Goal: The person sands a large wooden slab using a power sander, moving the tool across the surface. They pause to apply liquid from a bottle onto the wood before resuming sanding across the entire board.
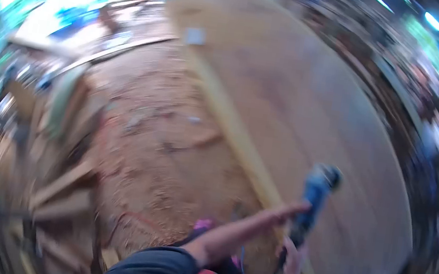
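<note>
A blue and black angle grinder (314,198) is above the large wooden slab (313,105), its dark head (333,177) pointing up and away from me. Motion blur hides whether that head touches the wood. Around the rear of the tool my right hand (294,253) is closed, with a dark cord (280,266) hanging below. My left hand (294,210) reaches across to the side of the grinder's body and appears closed on it; its fingers are smeared.
Wood shavings cover the brown ground (148,121) left of the slab. Boards and offcuts (67,183) are piled at the left. A small pale object (195,36) lies near the slab's far left edge. More timber (396,78) is stacked beyond the slab on the right.
</note>
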Available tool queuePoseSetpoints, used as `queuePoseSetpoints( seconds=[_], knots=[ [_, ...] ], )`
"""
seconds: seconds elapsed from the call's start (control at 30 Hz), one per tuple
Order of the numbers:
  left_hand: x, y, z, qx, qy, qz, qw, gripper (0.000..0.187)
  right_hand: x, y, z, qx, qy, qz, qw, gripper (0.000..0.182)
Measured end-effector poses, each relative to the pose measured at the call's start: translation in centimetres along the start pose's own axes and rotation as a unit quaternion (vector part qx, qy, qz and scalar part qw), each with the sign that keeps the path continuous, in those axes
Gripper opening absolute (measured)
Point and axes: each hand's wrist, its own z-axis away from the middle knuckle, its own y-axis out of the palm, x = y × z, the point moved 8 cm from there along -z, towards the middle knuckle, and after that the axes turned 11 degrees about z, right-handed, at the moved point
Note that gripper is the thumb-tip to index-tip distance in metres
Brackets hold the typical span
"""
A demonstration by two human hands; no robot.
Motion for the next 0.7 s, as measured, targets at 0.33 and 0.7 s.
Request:
queuePoseSetpoints(
  seconds=[0.33, 0.7],
  knots=[
    [-4.7, 1.4, 8.9, -0.143, 0.354, -0.152, 0.912, 0.053, -3.4, 4.5, -1.2, 0.033, -0.176, 0.138, 0.974, 0.037],
    [2.5, 8.1, 8.7, -0.237, 0.441, -0.185, 0.846, 0.061, -1.5, -5.6, 3.6, 0.010, -0.260, 0.170, 0.950, 0.029]
  ],
)
